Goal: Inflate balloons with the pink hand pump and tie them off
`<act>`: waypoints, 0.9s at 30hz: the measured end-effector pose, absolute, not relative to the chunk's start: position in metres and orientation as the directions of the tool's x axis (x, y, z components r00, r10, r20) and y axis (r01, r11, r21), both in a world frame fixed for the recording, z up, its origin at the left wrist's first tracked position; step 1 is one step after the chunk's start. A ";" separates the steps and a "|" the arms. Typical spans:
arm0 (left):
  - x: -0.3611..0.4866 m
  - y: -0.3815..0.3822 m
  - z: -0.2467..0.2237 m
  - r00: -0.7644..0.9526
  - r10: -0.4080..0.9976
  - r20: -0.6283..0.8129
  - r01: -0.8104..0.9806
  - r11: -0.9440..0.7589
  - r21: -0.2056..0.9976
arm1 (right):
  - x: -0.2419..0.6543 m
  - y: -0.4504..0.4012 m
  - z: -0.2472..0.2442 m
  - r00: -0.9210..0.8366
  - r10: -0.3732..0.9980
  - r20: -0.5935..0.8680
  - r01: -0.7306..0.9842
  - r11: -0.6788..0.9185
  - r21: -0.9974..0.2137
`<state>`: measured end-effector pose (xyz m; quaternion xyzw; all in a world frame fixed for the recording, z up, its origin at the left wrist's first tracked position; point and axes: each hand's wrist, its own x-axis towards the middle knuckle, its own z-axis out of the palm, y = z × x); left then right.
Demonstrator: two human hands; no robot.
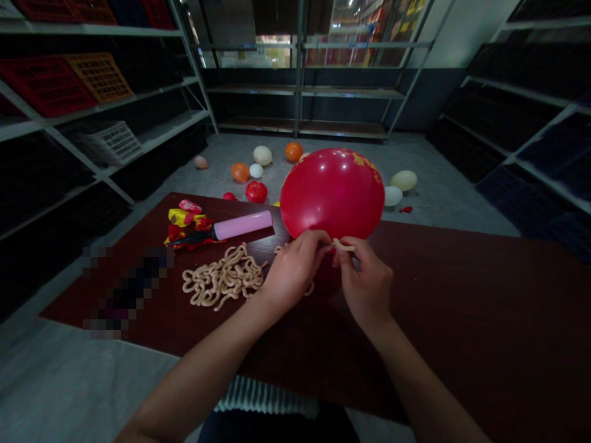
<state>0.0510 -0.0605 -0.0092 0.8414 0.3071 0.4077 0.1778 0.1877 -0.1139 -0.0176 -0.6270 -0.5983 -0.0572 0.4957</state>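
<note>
A large inflated red balloon [332, 194] with yellow print rises above my hands, and its neck is hidden among my fingers. My left hand [295, 267] pinches at the balloon's base. My right hand [364, 283] grips a short beige rubbery band [344, 245] against that same spot. A tangled heap of similar beige bands [224, 277] lies on the table to the left of my left hand. Farther left lie a pink hand pump [242, 224] and a pile of crumpled, uninflated balloons [187, 224].
The dark red wooden table [438, 295] has a pixelated patch [124, 292] on its left. Several inflated balloons [262, 155] lie on the grey floor beyond it. Metal shelves [92, 80] holding crates line the left, and more shelves [517, 104] stand right and behind.
</note>
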 end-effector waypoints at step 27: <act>0.036 -0.045 -0.005 0.444 0.780 0.441 -0.067 -0.461 0.885 | 0.167 -0.113 -0.006 0.407 0.883 0.235 0.262 0.134 -0.956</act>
